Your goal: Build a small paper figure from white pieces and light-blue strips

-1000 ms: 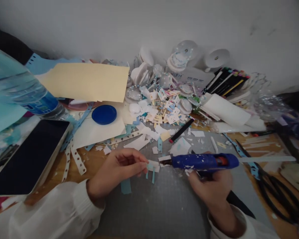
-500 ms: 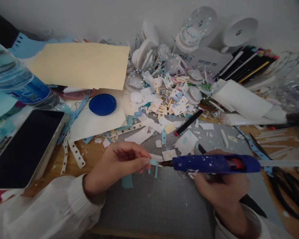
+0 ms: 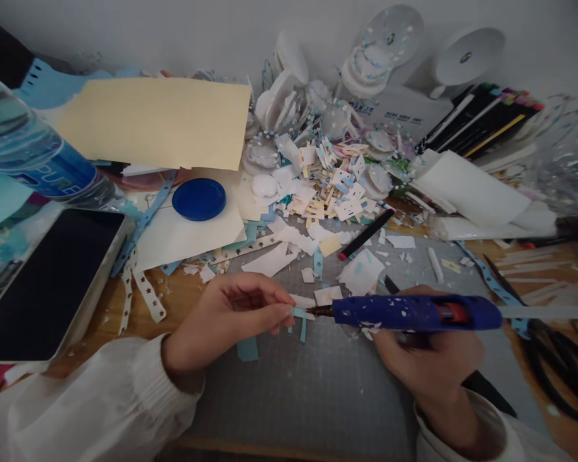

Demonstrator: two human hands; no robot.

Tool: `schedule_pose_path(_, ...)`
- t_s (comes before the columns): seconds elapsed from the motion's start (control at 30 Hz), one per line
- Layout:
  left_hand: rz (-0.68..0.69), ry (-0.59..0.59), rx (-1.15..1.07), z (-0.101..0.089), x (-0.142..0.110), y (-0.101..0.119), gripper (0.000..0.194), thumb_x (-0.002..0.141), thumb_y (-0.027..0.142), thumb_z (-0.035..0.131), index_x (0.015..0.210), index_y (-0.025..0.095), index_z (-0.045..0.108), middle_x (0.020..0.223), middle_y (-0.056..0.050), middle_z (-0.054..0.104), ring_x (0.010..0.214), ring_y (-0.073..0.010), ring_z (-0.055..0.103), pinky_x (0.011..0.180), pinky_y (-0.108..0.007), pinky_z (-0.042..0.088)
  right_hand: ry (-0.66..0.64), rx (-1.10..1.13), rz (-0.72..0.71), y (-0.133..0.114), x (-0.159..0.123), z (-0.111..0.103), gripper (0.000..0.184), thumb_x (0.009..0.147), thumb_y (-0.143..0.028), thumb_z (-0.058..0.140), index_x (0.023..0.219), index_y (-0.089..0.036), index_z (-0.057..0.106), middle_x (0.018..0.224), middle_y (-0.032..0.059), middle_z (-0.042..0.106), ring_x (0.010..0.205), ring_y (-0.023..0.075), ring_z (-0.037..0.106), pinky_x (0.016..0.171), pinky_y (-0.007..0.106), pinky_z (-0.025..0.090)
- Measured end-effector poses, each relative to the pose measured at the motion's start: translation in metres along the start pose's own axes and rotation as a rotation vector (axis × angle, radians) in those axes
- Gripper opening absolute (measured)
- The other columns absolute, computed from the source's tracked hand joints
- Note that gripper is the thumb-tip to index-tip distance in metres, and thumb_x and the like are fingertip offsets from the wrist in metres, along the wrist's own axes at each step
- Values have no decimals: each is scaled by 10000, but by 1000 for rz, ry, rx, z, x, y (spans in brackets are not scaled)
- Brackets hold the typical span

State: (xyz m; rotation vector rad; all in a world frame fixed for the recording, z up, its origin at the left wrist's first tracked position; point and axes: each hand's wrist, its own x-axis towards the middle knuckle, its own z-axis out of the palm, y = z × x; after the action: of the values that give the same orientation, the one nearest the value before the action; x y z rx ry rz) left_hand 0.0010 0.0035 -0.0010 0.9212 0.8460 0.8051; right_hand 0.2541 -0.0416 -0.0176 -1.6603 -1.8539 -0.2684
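My left hand (image 3: 238, 311) pinches a small light-blue paper piece (image 3: 300, 316) between thumb and forefinger, with narrow strips hanging down from it. Wrapped in my right hand (image 3: 428, 359) is a blue hot glue gun (image 3: 390, 312), held level with a clear glue stick (image 3: 549, 312) poking out of its back end. The dark nozzle (image 3: 322, 310) points left and reaches the paper piece or lies just beside it; whether they touch I cannot tell. Beneath my left hand, another light-blue paper scrap (image 3: 247, 348) lies on the grey cutting mat (image 3: 308, 398).
Small cut paper figures (image 3: 337, 186) lie heaped at the back centre. A phone (image 3: 52, 282) and a water bottle (image 3: 38, 147) are at the left, near a blue lid (image 3: 199, 199). Black scissors (image 3: 559, 366) lie at the right, below several markers (image 3: 481, 122). A black pen (image 3: 366, 234) rests among scraps.
Both hands keep almost the same pose. The glue gun has shifted very slightly up and left relative to the view, its nozzle still at the paper piece.
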Motion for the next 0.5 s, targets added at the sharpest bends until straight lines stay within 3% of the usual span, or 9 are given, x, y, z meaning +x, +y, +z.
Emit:
schedule_pose_path(0.33,-3,6,-22,1,0,1,85,756,113,730,758,193,761,625,3,729,529,-54,609,524,-101,501,42,-38,-73,0,4,2,193,753,-344,652,855,-196,582,727,45,657,593,193,642,512,288,486)
schedule_pose_path(0.5,5,2,-22,0,0,1,84,759,111,730,763,190,759,631,2,731,534,-56,615,526,-103,503,72,-36,-124,-1,8,1,159,747,-333,632,797,-197,568,700,38,655,548,170,624,463,266,457)
